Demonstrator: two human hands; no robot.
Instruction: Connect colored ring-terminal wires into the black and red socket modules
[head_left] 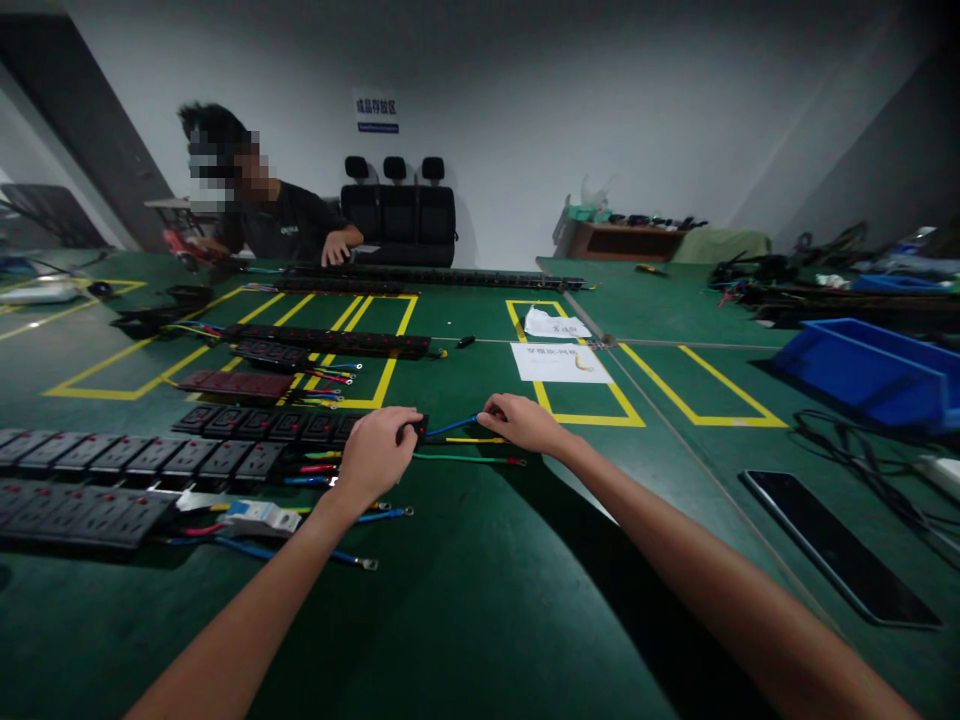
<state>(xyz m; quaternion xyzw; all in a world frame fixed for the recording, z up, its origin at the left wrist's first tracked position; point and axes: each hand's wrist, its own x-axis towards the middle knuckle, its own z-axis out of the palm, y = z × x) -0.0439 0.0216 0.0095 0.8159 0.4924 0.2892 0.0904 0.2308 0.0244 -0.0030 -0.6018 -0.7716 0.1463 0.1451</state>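
My left hand [379, 450] is closed over the right end of a black socket strip [274, 424] lying on the green table. Blue, yellow and green wires come out of that end. In the fingers of my right hand [521, 420] is the blue wire [450, 426], pinched near its tip. Below it, the yellow wire [465, 440] reaches toward my right hand, and the green wire [465, 458] stretches out with a red-sleeved lug. Nearer to me, two more socket strips [202, 460] lie side by side, with lugged wires and a white-and-blue block [262, 517] at their right ends.
More strips [330, 340] lie farther back, among yellow tape outlines. Across the table a person [289, 220] rests a hand on a long strip. Paper sheets [559, 363] lie ahead; a phone [832, 545], black cables [862, 470] and a blue bin [862, 370] are at right.
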